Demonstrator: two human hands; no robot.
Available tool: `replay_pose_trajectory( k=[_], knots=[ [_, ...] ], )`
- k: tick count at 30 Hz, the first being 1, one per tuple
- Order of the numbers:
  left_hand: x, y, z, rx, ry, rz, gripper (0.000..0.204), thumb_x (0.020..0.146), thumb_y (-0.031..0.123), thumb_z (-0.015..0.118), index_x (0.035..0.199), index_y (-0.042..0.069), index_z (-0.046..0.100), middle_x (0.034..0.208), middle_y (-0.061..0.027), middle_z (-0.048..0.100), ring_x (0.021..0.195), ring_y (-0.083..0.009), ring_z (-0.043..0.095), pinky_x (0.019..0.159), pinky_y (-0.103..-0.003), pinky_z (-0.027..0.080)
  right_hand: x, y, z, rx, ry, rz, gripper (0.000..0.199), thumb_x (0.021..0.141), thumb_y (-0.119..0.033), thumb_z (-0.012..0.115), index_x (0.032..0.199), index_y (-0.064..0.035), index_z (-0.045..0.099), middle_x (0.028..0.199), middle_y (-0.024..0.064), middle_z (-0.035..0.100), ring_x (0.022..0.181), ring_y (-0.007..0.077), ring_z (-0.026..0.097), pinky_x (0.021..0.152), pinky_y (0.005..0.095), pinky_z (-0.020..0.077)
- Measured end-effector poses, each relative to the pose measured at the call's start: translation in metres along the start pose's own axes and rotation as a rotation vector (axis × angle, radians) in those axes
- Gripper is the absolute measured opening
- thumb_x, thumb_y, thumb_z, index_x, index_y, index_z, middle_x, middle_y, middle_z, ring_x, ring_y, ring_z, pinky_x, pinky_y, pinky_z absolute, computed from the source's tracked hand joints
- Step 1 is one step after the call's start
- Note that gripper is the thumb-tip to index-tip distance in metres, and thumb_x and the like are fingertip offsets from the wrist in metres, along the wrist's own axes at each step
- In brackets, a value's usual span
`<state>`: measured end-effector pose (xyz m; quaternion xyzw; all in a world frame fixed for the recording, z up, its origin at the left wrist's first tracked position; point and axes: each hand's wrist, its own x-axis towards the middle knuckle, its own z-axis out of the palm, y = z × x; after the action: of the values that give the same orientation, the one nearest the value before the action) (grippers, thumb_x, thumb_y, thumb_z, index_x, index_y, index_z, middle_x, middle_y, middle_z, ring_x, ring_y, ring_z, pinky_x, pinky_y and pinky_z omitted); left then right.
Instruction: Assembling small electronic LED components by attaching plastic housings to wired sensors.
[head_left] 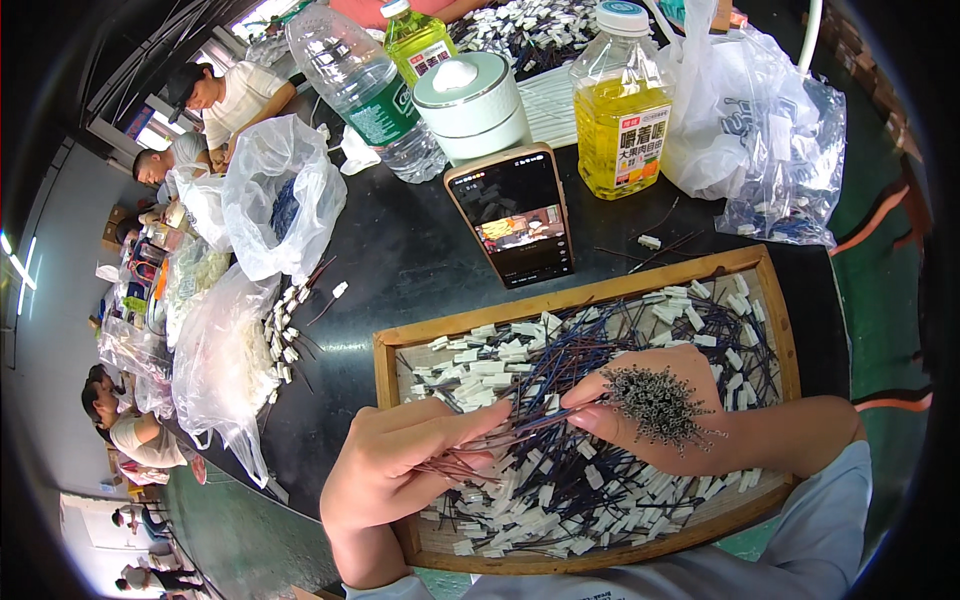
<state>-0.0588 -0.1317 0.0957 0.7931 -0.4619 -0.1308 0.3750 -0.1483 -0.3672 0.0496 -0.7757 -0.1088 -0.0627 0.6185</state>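
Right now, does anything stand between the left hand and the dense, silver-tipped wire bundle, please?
Yes: the thumb and index finger of the right hand separate the left hand from the wire bundle; reddish-brown wires cross the gap.

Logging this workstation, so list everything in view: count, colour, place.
wooden tray: one, brown, before person
connectors: many, white, in tray and beyond
phone: one, dark screen, beyond tray
lidded container: one, whitish, behind phone
large bottle: one, clear, left of container
drink bottles: two, yellow, behind and right of container
plastic bags: several, translucent, table's left and right
table: one, black, under tray
co-workers: several, varied tops, left and across table
left hand: one, bare, over tray, holding brown wires
right hand: one, bare, over tray, gripping wire bundle
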Motion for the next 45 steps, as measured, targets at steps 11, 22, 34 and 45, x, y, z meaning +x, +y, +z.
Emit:
replay_pose_trajectory(
  k=[11, 22, 34, 45],
  knots=[
    [0.002, -0.002, 0.003, -0.112, 0.036, 0.033, 0.040, 0.066, 0.002, 0.070, 0.106, 0.001, 0.065, 0.062, -0.0084, 0.057, 0.051, -0.0161, 0.054, 0.047, -0.025, 0.037, -0.001, 0.005, -0.009, -0.092, -0.071, -0.137, 0.019, 0.072, -0.004, 0.068, 0.091, -0.0028, 0.065, 0.075, 0.0078, 0.065, 0.065, 0.0162, 0.063, 0.056, 0.0254, 0.0463],
    [-0.002, -0.011, 0.006, -0.108, 0.137, 0.009, 0.032, 0.073, 0.005, 0.066, 0.104, -0.004, 0.064, 0.059, -0.0063, 0.055, 0.049, -0.0123, 0.050, 0.047, -0.023, 0.034, 0.000, -0.007, 0.002, 0.052, 0.159, 0.111, 0.017, 0.081, -0.013, 0.069, 0.095, -0.0037, 0.065, 0.078, 0.0038, 0.065, 0.070, 0.0059, 0.059, 0.061, 0.0213, 0.0475],
    [0.005, -0.023, 0.009, -1.353, 0.478, -0.266, 0.042, 0.097, 0.023, 0.041, 0.129, -0.004, 0.038, 0.073, 0.0004, 0.046, 0.041, -0.0038, 0.033, 0.034, -0.018, 0.027, 0.000, -0.009, 0.006, 0.191, 0.192, 0.066, 0.017, 0.082, -0.014, 0.067, 0.093, -0.0039, 0.060, 0.078, 0.0008, 0.061, 0.073, 0.0045, 0.054, 0.064, 0.0222, 0.0435],
    [0.009, -0.028, 0.020, -1.717, 0.526, -0.300, 0.021, 0.100, 0.026, 0.029, 0.099, 0.011, 0.043, 0.076, -0.0013, 0.049, 0.041, -0.0043, 0.033, 0.034, -0.018, 0.029, -0.002, 0.007, -0.002, 0.309, 0.087, 0.075, 0.039, 0.097, -0.037, 0.037, 0.079, -0.0045, 0.052, 0.069, 0.0023, 0.052, 0.064, 0.0078, 0.050, 0.059, 0.0228, 0.0417]
  ],
)
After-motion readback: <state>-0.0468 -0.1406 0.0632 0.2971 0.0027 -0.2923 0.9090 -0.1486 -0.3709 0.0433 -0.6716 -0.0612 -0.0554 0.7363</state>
